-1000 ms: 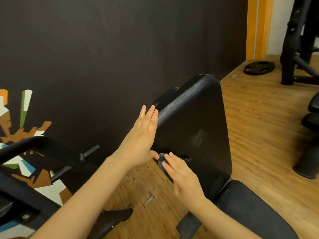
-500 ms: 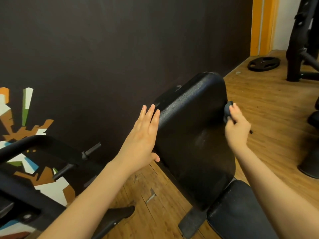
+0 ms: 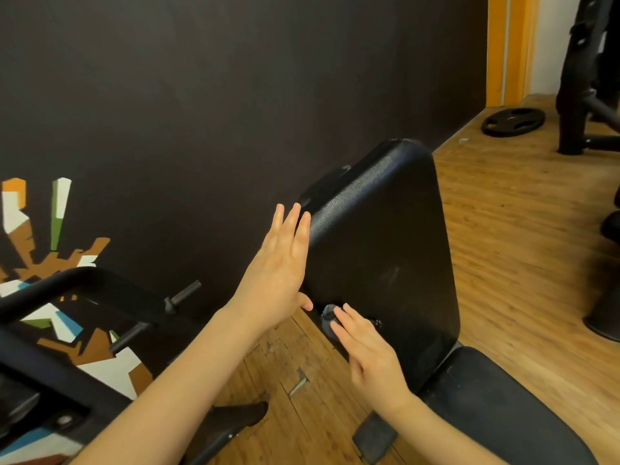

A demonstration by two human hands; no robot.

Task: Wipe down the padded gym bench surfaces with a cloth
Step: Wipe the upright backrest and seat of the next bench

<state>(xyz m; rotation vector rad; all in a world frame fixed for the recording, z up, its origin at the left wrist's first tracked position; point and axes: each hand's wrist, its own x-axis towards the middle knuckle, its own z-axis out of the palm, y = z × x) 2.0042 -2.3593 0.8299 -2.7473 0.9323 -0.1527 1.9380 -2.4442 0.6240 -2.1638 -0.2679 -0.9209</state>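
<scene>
Dark wall [image 3: 201, 95] fills the upper left of the frame, with a wood floor [image 3: 523, 250] running down the right side. At centre stands the backrest [image 3: 385, 250], a black padded panel raised steeply, its long axis running from the lower centre up toward the top of the frame, narrow rounded end uppermost. Its padded face looks toward the right side of the frame and toward me. Below it, at lower right, lies the seat pad [image 3: 496, 407], roughly flat.

My left hand [image 3: 278, 273] is released, fingers straight and together, pressed flat against the backrest's left edge to steady it. My right hand [image 3: 365, 347] sits at the lower left of the backrest, fingers extended, pressing a small grey cloth [image 3: 327, 318] onto the pad near its edge. Only a bunched corner of cloth shows beyond my fingertips.

I judge this to be mid-wipe on the backrest's lower part. The next move likely calls for sweeping the cloth across the face with steady pressure while my left hand braces, then going on to the seat pad.
</scene>
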